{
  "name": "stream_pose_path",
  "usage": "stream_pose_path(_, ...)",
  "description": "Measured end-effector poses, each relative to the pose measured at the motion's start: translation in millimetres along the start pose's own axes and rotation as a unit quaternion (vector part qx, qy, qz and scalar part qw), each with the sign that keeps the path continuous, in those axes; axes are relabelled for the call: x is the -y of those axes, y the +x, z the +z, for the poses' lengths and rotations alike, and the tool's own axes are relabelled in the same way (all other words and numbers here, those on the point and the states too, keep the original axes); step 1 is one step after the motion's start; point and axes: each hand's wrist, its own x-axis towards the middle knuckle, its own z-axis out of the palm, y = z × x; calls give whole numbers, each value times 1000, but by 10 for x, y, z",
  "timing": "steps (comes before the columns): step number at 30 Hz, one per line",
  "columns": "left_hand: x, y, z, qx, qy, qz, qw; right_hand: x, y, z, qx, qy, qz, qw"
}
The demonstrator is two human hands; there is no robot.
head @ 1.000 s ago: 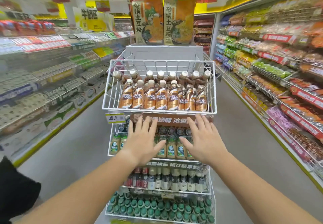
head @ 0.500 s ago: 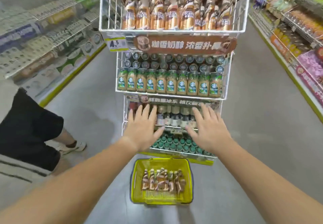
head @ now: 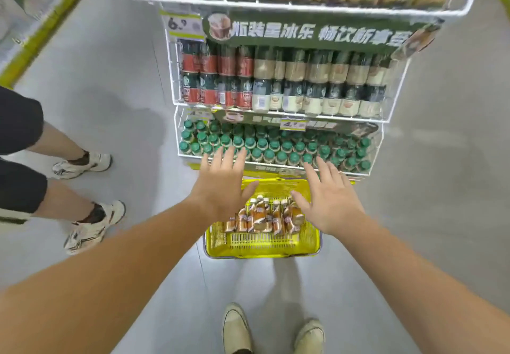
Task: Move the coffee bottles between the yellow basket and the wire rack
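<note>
A yellow basket (head: 262, 246) stands on the floor at the foot of the white wire rack (head: 278, 117). Several brown coffee bottles (head: 262, 217) lie in a row inside the basket. My left hand (head: 220, 185) hovers over the basket's left rim with fingers spread and straight, holding nothing. My right hand (head: 328, 201) hovers over the right rim, also spread and empty. The rack's top tier with the matching coffee bottles is out of view.
The rack tiers in view hold green-capped bottles (head: 273, 146), dark and cream bottles (head: 281, 83) and tan packs at the top. Another person's legs and white sneakers (head: 91, 224) stand at the left. My own shoes (head: 237, 329) are just behind the basket.
My view has tilted from the rack's top tier down to the floor. Both hands, still spread and empty, have dropped from the upper shelf front to just above the basket.
</note>
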Motion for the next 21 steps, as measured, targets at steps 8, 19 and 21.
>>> stream_pose_path(8, -203, 247, 1836, 79, -18, -16, 997, -165, 389, 1787, 77, 2, 25, 997)
stream_pose_path(19, -527, 779, 3907, 122, -40, -28, 991, -574, 1047, 3644, 104, 21, 36, 994)
stream_pose_path(21, -548, 902, 4204, 136, -45, -36, 989, -648, 1200, 3909, 111, 40, 42, 992)
